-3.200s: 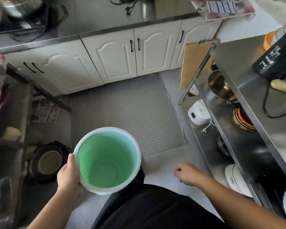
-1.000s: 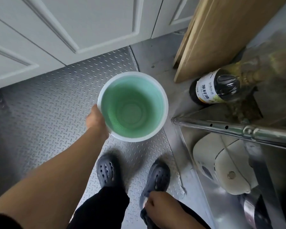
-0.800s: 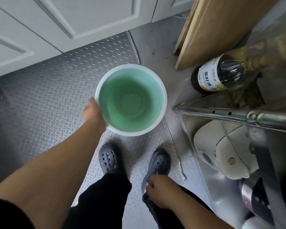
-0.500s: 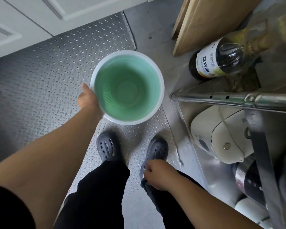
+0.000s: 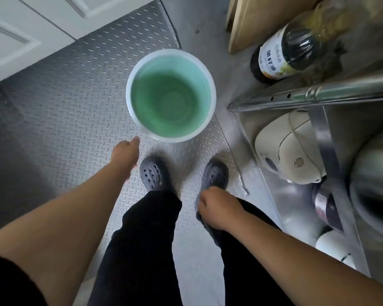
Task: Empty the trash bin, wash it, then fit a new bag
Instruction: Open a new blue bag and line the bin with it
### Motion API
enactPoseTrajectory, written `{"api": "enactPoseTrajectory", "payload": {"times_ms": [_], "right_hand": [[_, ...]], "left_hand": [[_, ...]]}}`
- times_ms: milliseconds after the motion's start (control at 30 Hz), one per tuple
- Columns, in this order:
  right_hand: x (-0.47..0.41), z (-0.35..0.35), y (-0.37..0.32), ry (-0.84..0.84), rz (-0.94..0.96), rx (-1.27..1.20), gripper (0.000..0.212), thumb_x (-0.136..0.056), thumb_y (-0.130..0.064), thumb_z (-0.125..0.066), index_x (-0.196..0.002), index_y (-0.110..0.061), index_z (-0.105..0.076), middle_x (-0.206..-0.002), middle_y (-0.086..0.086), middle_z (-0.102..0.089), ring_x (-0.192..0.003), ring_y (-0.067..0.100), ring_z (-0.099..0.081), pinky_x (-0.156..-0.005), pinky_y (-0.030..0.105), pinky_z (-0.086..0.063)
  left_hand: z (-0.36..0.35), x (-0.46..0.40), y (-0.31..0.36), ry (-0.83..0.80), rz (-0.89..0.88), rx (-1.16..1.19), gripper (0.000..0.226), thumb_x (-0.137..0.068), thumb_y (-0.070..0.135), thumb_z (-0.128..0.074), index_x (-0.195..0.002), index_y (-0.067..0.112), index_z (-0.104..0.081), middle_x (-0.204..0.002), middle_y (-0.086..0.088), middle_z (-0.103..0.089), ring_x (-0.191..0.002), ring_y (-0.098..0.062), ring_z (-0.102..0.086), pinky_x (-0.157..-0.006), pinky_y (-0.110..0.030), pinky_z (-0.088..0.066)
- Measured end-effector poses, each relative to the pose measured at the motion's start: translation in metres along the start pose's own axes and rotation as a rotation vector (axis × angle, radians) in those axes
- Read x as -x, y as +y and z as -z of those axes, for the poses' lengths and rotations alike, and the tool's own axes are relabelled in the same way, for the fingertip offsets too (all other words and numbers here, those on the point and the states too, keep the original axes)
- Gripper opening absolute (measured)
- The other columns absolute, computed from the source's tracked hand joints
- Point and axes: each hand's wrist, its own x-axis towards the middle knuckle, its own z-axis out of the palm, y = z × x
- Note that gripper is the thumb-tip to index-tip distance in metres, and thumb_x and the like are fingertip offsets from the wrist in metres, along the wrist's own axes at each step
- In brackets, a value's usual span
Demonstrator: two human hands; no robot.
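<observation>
The trash bin (image 5: pixel 142 69), green inside with a white rim, stands upright on the grey tread-plate mat (image 5: pixel 60 89) just ahead of my feet. It holds nothing and has no bag in it. My left hand (image 5: pixel 126 153) hovers at the bin's near-left side, thumb tip close to the rim, and grips nothing. My right hand (image 5: pixel 217 208) is curled into a fist against my black trouser leg at the right knee. Whether it pinches the cloth is unclear.
White cabinet doors (image 5: pixel 31 25) run along the top left. A wooden board (image 5: pixel 259 21) and a dark bottle with a white label (image 5: pixel 283 54) stand right of the bin. A steel rack rail (image 5: pixel 307 96) crosses above a white cooker (image 5: pixel 287 149) on a low shelf.
The bin has gone down onto the mat and my left hand has let go of its rim and drawn back. My right hand stays by the right knee.
</observation>
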Motion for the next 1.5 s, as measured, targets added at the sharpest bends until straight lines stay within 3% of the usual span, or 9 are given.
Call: {"api": "enactPoseTrajectory", "payload": {"times_ms": [200,300,400,667,800,900,1033,1400,1500], "right_hand": [[0.099,0.007,-0.011,0.049,0.168,0.165,0.031,-0.095,-0.033,-0.042,-0.107,-0.010,-0.059,-0.113,0.011,-0.052,-0.102,0.032,-0.052,-0.078,0.041,-0.050],[0.157,0.025,-0.017,0.013,0.167,0.140,0.029,-0.095,-0.035,-0.043,-0.101,-0.010,-0.056,-0.111,0.011,-0.055,-0.099,0.032,-0.054,-0.072,0.037,-0.043],[0.219,0.054,-0.026,0.027,0.184,0.119,0.024,-0.095,-0.035,-0.042,-0.085,-0.014,-0.051,-0.099,0.010,-0.058,-0.087,0.030,-0.057,-0.069,0.036,-0.045],[0.370,0.093,-0.030,0.155,0.041,0.021,0.024,-0.090,-0.032,-0.041,-0.091,-0.017,-0.059,-0.098,0.005,-0.060,-0.084,0.027,-0.059,-0.069,0.036,-0.048],[0.419,0.089,-0.031,0.220,-0.101,-0.229,0.028,-0.087,-0.033,-0.047,-0.060,-0.024,-0.048,-0.072,-0.003,-0.054,-0.069,0.019,-0.052,-0.058,0.030,-0.038],[0.443,0.068,-0.035,0.320,-0.228,-0.517,0.028,-0.087,-0.027,-0.052,-0.070,-0.006,-0.058,-0.084,0.018,-0.064,-0.071,0.021,-0.054,-0.063,0.032,-0.038],[0.474,0.024,-0.048,0.349,-0.345,-0.780,0.023,-0.090,-0.024,-0.051,-0.073,-0.008,-0.053,-0.079,0.014,-0.056,-0.074,0.027,-0.056,-0.067,0.032,-0.039],[0.546,-0.139,-0.055,0.387,-0.619,-1.063,0.026,-0.092,-0.021,-0.045,-0.069,-0.008,-0.047,-0.074,0.007,-0.048,-0.075,0.027,-0.052,-0.059,0.031,-0.032],[0.562,-0.190,-0.054,0.414,-0.735,-1.190,0.025,-0.094,-0.023,-0.046,-0.087,-0.008,-0.064,-0.085,0.006,-0.060,-0.078,0.019,-0.058,-0.065,0.024,-0.043]], "left_hand": [[0.026,0.145,-0.053,-0.193,-0.038,-0.403,0.047,-0.100,0.037,-0.045,-0.094,-0.006,-0.062,-0.092,-0.018,-0.065,-0.080,-0.029,-0.060,-0.086,-0.046,-0.052],[0.050,0.224,-0.050,-0.197,-0.096,-0.476,0.045,-0.099,0.038,-0.046,-0.090,-0.002,-0.065,-0.093,-0.017,-0.069,-0.088,-0.032,-0.065,-0.084,-0.042,-0.052],[0.076,0.298,-0.037,-0.171,-0.174,-0.526,0.044,-0.097,0.040,-0.047,-0.076,0.002,-0.057,-0.081,-0.009,-0.062,-0.073,-0.024,-0.057,-0.071,-0.034,-0.047],[0.140,0.446,-0.010,-0.131,-0.390,-0.508,0.037,-0.094,0.037,-0.054,-0.068,0.011,-0.056,-0.067,-0.003,-0.056,-0.063,-0.018,-0.051,-0.063,-0.031,-0.044],[0.161,0.472,-0.013,-0.247,-0.514,-0.775,0.031,-0.095,0.041,-0.053,-0.076,0.017,-0.056,-0.084,-0.006,-0.065,-0.078,-0.025,-0.060,-0.076,-0.036,-0.051],[0.173,0.475,-0.018,-0.352,-0.535,-0.959,0.022,-0.092,0.040,-0.055,-0.078,0.024,-0.053,-0.085,-0.003,-0.064,-0.069,-0.018,-0.058,-0.066,-0.031,-0.052],[0.197,0.462,-0.021,-0.419,-0.483,-1.048,0.018,-0.096,0.037,-0.053,-0.090,0.021,-0.056,-0.091,-0.007,-0.063,-0.057,-0.014,-0.057,-0.045,-0.023,-0.050],[0.206,0.438,0.010,-0.334,-0.463,-1.160,0.027,-0.100,0.022,-0.056,-0.099,-0.004,-0.057,-0.068,-0.015,-0.054,-0.043,-0.014,-0.040,-0.045,-0.018,-0.034],[0.174,0.464,0.019,-0.354,-0.544,-1.248,0.026,-0.100,0.023,-0.055,-0.096,-0.003,-0.057,-0.070,-0.013,-0.057,-0.048,-0.018,-0.047,-0.044,-0.021,-0.038]]}}
